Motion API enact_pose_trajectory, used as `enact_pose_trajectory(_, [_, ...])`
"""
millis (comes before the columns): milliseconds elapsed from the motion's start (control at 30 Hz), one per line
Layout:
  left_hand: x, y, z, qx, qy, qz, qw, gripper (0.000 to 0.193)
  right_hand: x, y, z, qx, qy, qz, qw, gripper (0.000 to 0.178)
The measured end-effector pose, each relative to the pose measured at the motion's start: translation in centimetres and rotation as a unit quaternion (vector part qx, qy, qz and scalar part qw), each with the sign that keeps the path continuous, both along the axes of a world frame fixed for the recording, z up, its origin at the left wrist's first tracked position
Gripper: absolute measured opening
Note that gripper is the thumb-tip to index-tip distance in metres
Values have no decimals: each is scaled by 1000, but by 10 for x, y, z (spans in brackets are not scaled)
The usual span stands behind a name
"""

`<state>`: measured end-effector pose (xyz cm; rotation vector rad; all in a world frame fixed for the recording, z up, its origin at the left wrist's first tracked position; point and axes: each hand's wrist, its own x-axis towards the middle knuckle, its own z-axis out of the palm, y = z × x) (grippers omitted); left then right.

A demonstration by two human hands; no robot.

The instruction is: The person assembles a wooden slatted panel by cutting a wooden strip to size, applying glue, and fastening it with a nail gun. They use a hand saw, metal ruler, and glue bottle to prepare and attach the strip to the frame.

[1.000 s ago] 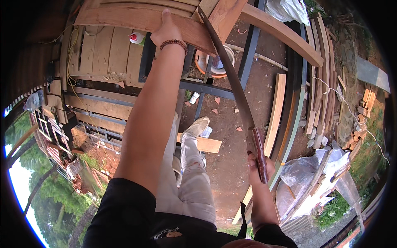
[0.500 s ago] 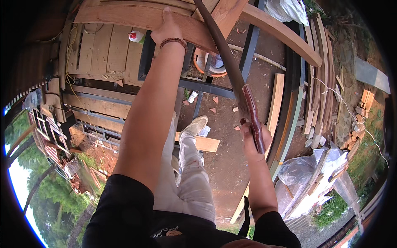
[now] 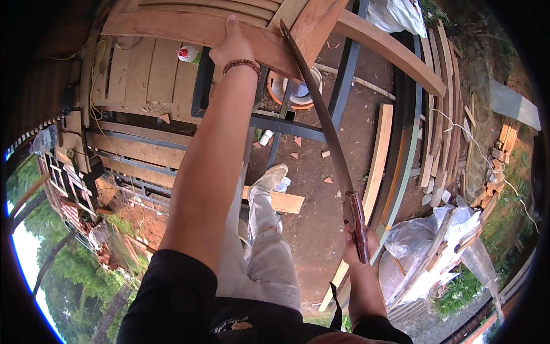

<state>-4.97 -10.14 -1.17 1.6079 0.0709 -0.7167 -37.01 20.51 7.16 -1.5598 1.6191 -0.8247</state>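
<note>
My right hand [image 3: 354, 247] is closed around the dark red handle of a handsaw [image 3: 327, 119]. Its long, dark, slightly curved blade slants up and left, with the tip above the wooden panel. The toothed edge lies against the right end of the panel's reddish-brown front rail [image 3: 166, 27], close to the joint with a slanting wooden piece [image 3: 318, 28]. On that rail, further left, rests my left hand [image 3: 234, 47]; the thumb lies over the top face and the other fingers wrap the near edge, mostly hidden. A beaded bracelet circles that wrist.
Dark metal frame bars [image 3: 289, 126] run below the work. An orange-rimmed bucket [image 3: 295, 92] stands under the cut. A white bottle with a red cap [image 3: 187, 54] sits on planks at left. Long timbers [image 3: 440, 109] and plastic sheeting [image 3: 409, 241] lie at right.
My right hand has pulled the handsaw down and slightly right, toward my body, so the tip now shows above the panel. My left hand stays in place on the rail.
</note>
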Motion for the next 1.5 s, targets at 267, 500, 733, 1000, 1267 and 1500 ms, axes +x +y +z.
enact_pose_trajectory(267, [3,-4,6,12,23,-12,1000,69,23,-35,-6,80,73,-20,994,8])
enact_pose_trajectory(500, [-1,-2,-3,-29,18,-33,999,70,49,-79,-9,48,-43,-12,998,6])
enact_pose_trajectory(733, [0,2,-1,26,21,-41,999,69,13,-22,0,6,-54,-18,998,9])
enact_pose_trajectory(1000, [-2,2,13,33,35,-28,998,68,1,-1,-18,-43,-59,17,997,9])
enact_pose_trajectory(1267, [1,-2,5,5,38,-11,999,70,26,-26,-22,1,-64,-30,997,7])
enact_pose_trajectory(1500, [-1,-1,1,-27,19,-38,999,67,52,-66,-4,72,-26,-35,996,7])
